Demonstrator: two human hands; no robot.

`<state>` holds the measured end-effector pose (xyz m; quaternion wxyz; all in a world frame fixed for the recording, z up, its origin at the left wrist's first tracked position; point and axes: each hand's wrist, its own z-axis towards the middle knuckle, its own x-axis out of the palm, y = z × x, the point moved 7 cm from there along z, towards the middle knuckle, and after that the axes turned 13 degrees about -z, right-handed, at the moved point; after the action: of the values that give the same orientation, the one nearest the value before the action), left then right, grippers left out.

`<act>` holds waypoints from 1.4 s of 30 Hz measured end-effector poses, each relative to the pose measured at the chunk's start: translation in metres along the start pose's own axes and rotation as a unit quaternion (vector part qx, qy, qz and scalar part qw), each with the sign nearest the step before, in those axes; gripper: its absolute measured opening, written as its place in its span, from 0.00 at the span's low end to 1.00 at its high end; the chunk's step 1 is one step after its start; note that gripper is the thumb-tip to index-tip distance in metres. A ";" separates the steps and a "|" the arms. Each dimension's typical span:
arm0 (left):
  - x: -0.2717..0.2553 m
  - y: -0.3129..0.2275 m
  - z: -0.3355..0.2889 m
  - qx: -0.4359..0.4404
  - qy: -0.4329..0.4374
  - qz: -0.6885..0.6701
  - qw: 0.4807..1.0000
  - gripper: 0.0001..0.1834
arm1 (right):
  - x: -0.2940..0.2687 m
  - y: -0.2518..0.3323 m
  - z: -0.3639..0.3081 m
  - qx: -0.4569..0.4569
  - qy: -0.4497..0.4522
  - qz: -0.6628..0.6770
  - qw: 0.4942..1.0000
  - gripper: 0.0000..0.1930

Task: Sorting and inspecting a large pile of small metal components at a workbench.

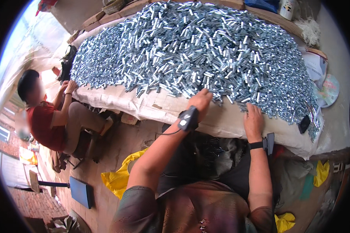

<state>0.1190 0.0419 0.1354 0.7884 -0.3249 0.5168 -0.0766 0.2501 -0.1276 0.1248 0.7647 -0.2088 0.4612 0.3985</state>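
A broad pile of small shiny silvery metal strips covers a table draped with pale cloth. At the pile's near edge, my left hand is closed, its fingers curled against the strips; what it holds, if anything, is hidden. Further right, my right hand lies palm down on the cloth. Its fingers are stretched forward and the tips touch the edge of the pile. A dark band with a small device sits on each of my wrists.
At the table's left end a seated person in red has both hands at the pile. A dark lump and a round plastic lid lie at the right. Bricks edge the far side; a blue-topped stand is lower left.
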 end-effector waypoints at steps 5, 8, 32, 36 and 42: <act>0.021 0.044 0.019 -0.235 -0.022 -0.120 0.964 0.15 | 0.007 0.009 -0.001 -0.083 0.008 0.038 0.996 0.13; 0.032 0.051 0.016 -0.281 0.004 -0.137 0.950 0.17 | 0.010 0.001 -0.005 -0.064 0.010 0.076 0.995 0.12; 0.026 -0.028 -0.060 -0.136 -0.034 -0.525 0.840 0.09 | 0.004 0.069 -0.047 0.195 0.086 0.651 0.728 0.09; 0.034 -0.022 -0.059 -0.117 -0.054 -0.485 0.865 0.08 | 0.005 0.070 -0.050 0.185 0.095 0.612 0.763 0.08; 0.009 -0.032 -0.044 0.045 -0.070 -0.188 0.979 0.09 | 0.007 0.034 -0.032 0.104 0.015 0.408 0.907 0.07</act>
<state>0.0915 -0.0066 0.1366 0.8083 -0.3848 0.3857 -0.2233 0.2077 -0.1262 0.1049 0.5459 0.0726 0.5566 0.6221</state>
